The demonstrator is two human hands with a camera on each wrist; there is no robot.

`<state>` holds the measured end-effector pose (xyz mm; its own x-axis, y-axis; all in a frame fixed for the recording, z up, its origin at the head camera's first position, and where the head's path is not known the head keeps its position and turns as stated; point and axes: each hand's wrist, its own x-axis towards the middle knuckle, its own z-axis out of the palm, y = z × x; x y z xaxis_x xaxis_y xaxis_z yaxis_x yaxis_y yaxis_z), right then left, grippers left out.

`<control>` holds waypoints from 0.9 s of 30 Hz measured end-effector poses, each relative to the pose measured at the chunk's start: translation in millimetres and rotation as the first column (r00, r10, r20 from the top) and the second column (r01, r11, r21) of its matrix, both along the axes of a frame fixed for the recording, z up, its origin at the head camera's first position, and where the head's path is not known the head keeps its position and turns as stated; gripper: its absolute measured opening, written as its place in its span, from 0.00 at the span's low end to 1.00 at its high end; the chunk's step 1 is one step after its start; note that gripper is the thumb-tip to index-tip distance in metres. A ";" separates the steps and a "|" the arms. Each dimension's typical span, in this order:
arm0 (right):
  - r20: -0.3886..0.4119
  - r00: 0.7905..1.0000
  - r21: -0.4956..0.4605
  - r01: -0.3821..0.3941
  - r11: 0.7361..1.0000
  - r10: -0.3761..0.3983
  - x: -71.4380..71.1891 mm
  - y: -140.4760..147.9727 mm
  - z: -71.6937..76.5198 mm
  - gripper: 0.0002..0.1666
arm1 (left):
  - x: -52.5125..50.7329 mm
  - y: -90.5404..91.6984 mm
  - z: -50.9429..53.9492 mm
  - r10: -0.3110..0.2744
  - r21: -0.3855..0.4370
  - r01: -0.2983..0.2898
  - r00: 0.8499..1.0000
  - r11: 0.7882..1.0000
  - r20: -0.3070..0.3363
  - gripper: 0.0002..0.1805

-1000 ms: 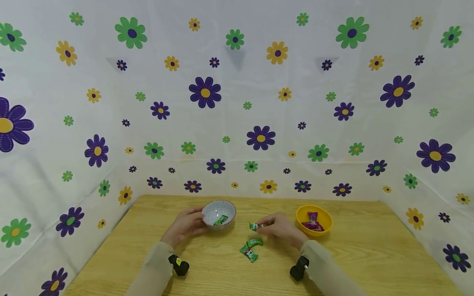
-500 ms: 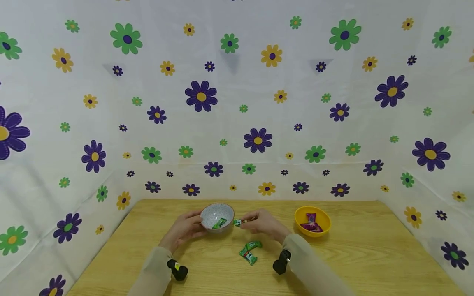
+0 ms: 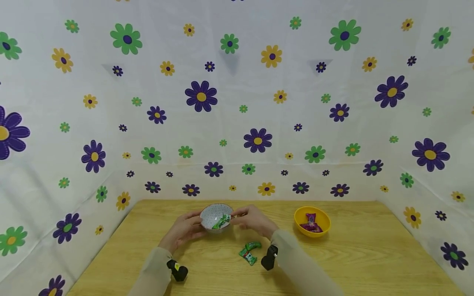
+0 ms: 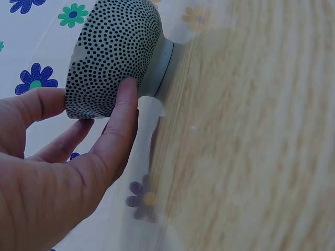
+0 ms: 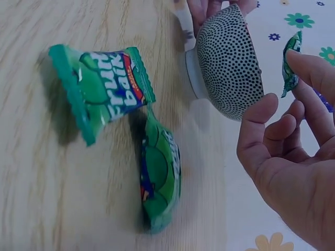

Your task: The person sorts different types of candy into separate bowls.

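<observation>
On a wood-grained table [image 3: 207,267] backed by flower-printed white sheeting [image 3: 237,123], a patterned bowl [image 3: 214,213] is being gripped by the left hand [image 3: 185,229]. A green-wrapped candy [image 5: 289,68] is being pinched by the right hand [image 3: 255,220] at the bowl's rim.

Left hand [image 3: 183,231] holds the left side of a grey patterned bowl [image 3: 212,213]. Right hand [image 3: 255,220] pinches a green-wrapped candy [image 3: 227,217] at the bowl's right rim; a second green wrapper [image 3: 217,225] lies inside. Two loose green-wrapped candies [image 3: 248,257] rest close together on the wood-grain table [image 3: 370,246], nearer the wearer. To the right stands a yellow bowl [image 3: 323,220] containing purple-wrapped candies [image 3: 311,225]. Behind: a white flower-print sheet [image 3: 237,123].
</observation>
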<state>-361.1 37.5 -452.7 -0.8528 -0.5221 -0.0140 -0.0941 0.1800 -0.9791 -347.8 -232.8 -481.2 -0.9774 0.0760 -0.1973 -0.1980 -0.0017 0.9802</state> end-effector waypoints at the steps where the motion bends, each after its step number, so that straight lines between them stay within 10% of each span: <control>1: 0.002 1.000 -0.008 0.010 1.000 -0.010 -0.6 -1.9 0.4 0.19 | -0.3 0.4 0.4 0.000 -0.001 0.000 1.000 1.000 -0.001 0.27; 27: -0.028 0.999 0.044 0.045 0.998 -0.044 -9.1 -24.8 -4.7 0.17 | -2.3 2.0 0.4 0.007 0.006 -0.007 1.000 1.000 0.002 0.26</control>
